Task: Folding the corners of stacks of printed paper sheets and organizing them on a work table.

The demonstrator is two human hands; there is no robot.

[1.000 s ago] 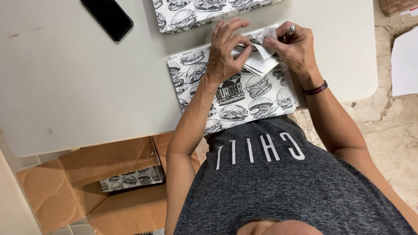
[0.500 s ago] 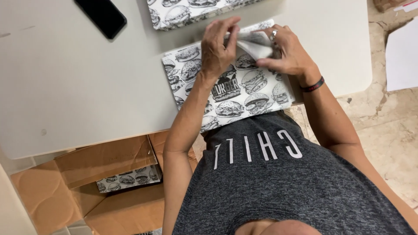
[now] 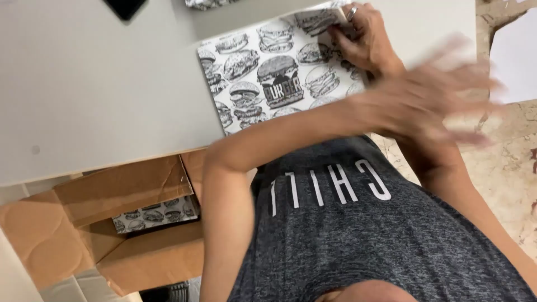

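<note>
A flat cardboard carton (image 3: 268, 78) printed with black-and-white burger drawings lies on the white table (image 3: 95, 95), near its front edge. My right hand (image 3: 363, 39), with a ring on one finger, grips the carton's far right corner, fingers curled on the edge. My left arm reaches across my body from the lower left. My left hand (image 3: 430, 95) is a motion blur with fingers spread, over my right wrist and past the carton's right edge. It seems to hold nothing.
A black phone (image 3: 126, 5) and the edge of another printed carton (image 3: 212, 3) lie at the table's far side. Under the table an open brown cardboard box (image 3: 112, 190) holds more printed cartons (image 3: 156, 215). A white sheet (image 3: 514, 61) lies on the marbled floor at right.
My left hand has left the carton's folded corner and swung to the right, now blurred. My right hand stays on that corner. The view has shifted closer and lower.
</note>
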